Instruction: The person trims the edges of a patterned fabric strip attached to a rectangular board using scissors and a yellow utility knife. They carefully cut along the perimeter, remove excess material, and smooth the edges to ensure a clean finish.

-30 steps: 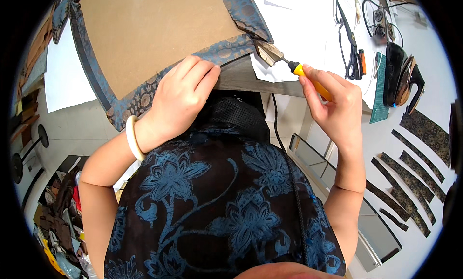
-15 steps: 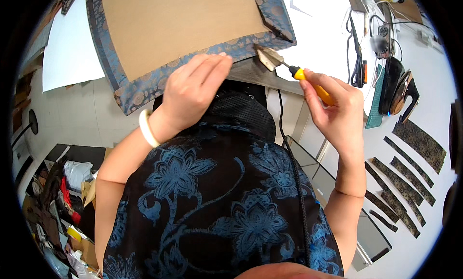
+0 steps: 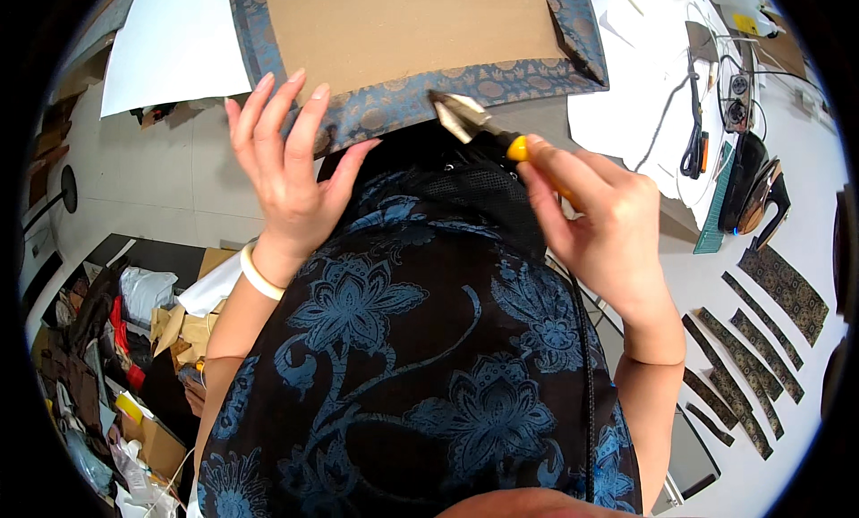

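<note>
My right hand (image 3: 604,218) is closed around the yellow handle of a tool with a flat, pointed, trowel-shaped metal head (image 3: 461,117). That head is over the lower edge of a blue-and-brown patterned fabric border (image 3: 385,111); whether it touches the cloth I cannot tell. The border frames a tan panel (image 3: 412,26), which lies at the table's near edge. My left hand (image 3: 300,174), with a pale bangle at the wrist, holds nothing and has its fingers spread at the panel's near left corner, partly hiding it. A dark folded strip (image 3: 577,53) runs along the border's right side.
White paper (image 3: 174,48) extends left of the panel. To the right are black scissors (image 3: 693,133), a power strip (image 3: 736,97), a green cutting mat (image 3: 713,200), a black clothes iron (image 3: 771,196) and several patterned fabric strips (image 3: 752,352). Bags and boxes (image 3: 134,366) crowd the lower left.
My left hand has moved left and spread its fingers. The tool in my right hand has shifted left and slightly down. In the view, the panel now appears farther right and higher.
</note>
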`<state>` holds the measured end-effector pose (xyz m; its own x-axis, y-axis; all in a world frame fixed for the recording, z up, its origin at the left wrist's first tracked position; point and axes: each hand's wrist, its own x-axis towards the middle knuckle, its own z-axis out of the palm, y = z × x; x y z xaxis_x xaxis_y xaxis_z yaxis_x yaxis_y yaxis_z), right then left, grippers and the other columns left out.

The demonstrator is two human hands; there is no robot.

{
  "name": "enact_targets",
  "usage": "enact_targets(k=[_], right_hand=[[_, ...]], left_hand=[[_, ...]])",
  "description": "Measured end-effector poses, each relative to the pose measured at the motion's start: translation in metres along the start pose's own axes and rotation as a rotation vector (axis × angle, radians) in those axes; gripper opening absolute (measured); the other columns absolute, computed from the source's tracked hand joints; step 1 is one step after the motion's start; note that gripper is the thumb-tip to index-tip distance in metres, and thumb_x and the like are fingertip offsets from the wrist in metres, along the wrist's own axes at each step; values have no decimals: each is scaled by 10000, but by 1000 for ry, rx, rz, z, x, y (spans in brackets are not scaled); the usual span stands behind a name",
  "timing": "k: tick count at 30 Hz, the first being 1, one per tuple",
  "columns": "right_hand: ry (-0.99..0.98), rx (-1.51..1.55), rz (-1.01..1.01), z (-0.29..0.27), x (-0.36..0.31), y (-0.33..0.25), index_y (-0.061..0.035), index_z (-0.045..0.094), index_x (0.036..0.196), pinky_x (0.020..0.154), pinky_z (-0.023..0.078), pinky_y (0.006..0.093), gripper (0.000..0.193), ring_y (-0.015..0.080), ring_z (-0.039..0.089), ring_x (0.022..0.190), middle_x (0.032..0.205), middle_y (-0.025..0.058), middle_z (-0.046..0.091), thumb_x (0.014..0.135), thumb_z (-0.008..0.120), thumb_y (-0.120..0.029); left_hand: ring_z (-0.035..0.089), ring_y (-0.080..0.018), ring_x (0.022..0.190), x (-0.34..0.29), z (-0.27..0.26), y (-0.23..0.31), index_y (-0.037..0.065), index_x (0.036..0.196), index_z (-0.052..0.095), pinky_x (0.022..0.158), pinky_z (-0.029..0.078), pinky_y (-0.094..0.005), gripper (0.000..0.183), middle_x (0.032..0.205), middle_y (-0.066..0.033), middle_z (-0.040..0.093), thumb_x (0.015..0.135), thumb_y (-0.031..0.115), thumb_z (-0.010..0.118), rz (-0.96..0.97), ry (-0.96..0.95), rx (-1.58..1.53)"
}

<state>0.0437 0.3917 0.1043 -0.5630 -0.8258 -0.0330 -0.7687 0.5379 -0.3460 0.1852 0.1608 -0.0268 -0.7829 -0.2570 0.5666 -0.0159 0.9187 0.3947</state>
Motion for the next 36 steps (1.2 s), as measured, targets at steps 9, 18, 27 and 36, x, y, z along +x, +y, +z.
enact_targets(k=[9,18,27,36], right_hand=[[-8,-2,-16,0,9,-6,-82,700,970,471,471,402,102,277,625,510,636,73,616,900,712,-155],[82,-90,209,-27,-6,43,-41,746,901,569,520,376,154,309,688,593,682,151,693,898,744,-195],[488,375,430,-20,-31,95,35,713,1045,530,356,219,208,32,458,599,656,-13,588,972,717,-160],[809,878,400,26,-37,121,23,667,1021,576,281,176,172,-10,410,656,764,-74,558,1031,646,-147]], left_hand=[[414,-368,1379,-2,1,-1,36,1437,476,1184,272,-543,941,1433,-146,514,684,344,948,-61,51,8],[434,-328,1366,6,-11,-20,-4,1462,406,1169,329,-472,969,1451,-167,474,731,360,927,-242,96,-250],[624,-279,887,74,11,-120,-31,1107,646,822,514,-373,435,988,-160,649,1035,394,591,-622,-59,-109],[660,-499,734,108,5,-127,-54,854,528,655,520,-570,220,729,-299,642,956,130,591,-433,-155,248]])
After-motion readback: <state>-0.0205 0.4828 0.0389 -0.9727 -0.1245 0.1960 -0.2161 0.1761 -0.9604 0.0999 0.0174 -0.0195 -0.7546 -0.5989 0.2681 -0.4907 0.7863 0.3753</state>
